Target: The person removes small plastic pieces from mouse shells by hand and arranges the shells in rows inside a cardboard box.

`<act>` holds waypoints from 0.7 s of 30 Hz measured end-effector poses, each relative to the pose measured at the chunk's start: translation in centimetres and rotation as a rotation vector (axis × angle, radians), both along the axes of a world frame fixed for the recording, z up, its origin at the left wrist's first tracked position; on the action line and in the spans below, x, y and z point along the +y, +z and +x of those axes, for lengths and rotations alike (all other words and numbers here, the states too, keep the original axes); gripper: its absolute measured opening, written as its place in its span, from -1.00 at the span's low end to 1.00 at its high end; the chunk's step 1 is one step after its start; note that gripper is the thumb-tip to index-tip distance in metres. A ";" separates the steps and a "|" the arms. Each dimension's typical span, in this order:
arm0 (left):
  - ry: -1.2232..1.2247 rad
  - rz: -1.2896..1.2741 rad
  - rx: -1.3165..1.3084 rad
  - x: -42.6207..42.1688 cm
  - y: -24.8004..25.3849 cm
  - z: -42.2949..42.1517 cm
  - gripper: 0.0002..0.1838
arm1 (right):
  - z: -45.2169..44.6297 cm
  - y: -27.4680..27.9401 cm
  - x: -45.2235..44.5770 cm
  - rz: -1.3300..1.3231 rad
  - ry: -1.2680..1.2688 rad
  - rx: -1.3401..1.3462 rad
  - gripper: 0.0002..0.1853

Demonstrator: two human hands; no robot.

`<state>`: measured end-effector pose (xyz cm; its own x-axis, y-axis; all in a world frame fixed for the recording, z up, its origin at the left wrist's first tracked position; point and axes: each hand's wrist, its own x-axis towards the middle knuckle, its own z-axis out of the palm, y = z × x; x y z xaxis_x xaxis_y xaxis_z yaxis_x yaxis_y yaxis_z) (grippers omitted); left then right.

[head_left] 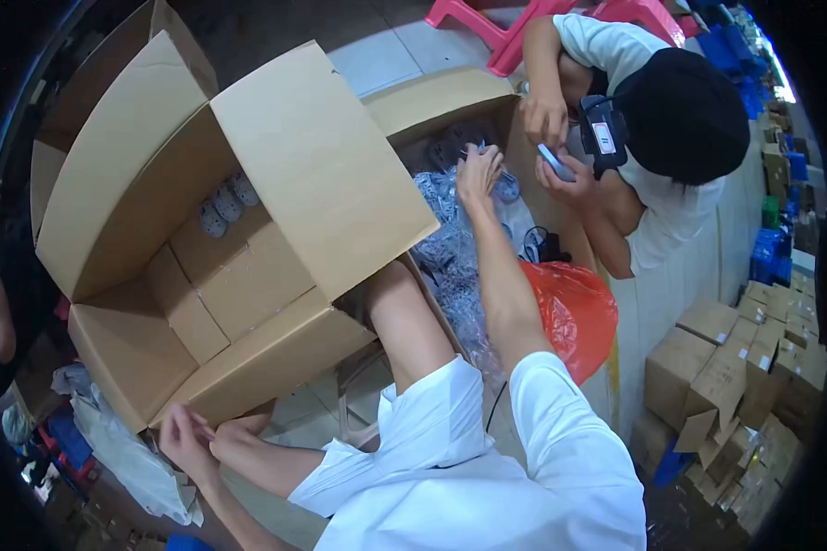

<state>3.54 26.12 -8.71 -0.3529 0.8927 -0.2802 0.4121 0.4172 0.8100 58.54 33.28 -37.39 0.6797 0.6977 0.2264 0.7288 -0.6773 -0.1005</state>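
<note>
My right hand (480, 172) reaches into a cardboard box of bagged grey clogs (450, 243), its fingers bent down around something small and greyish that I cannot make out. Clear plastic wrap covers much of that pile. Down at the left, my left hand (184, 441) is beside the near corner of a large open carton (248, 367), close to my knee. Its fingers are apart and hold nothing. Inside this carton, several grey clogs with holes (227, 207) stand in a row against the far wall; the bare cardboard bottom shows in front of them.
A red plastic bag (574, 317) lies at the right of the clog box. Across from me a person in a black cap (689, 115) holds a small light-blue object (556, 163). Pink stools (501, 32) stand behind; stacked cartons (708, 358) are at the right.
</note>
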 end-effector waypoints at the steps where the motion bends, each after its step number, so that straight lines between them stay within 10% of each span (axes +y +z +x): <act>1: -0.026 -0.015 -0.015 -0.8 0.1 0.7 -0.78 | 0.3 0.0 0.5 0.001 0.004 0.006 -0.81; 7: -0.112 -0.106 -0.224 -3.3 1.1 6.9 -0.77 | -0.9 2.5 -2.5 0.378 0.229 0.174 -0.92; 13: -0.562 -0.080 -0.781 -7.6 -3.3 21.9 -0.40 | -15.7 19.4 -17.5 0.693 0.337 0.620 -0.87; 18: -0.384 -0.380 -0.975 -12.8 -1.7 22.1 -0.58 | -22.8 28.1 -30.5 0.566 0.597 0.849 -0.85; 21: -0.352 -0.464 -0.989 -14.8 -0.3 19.1 -0.68 | -19.5 27.7 -38.7 0.559 0.039 0.759 -0.92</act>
<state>22.59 11.28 -9.05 0.4537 0.6367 -0.6235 -0.1663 0.7478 0.6428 39.08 -5.44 -9.64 0.7612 0.6472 0.0418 0.3563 -0.3635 -0.8608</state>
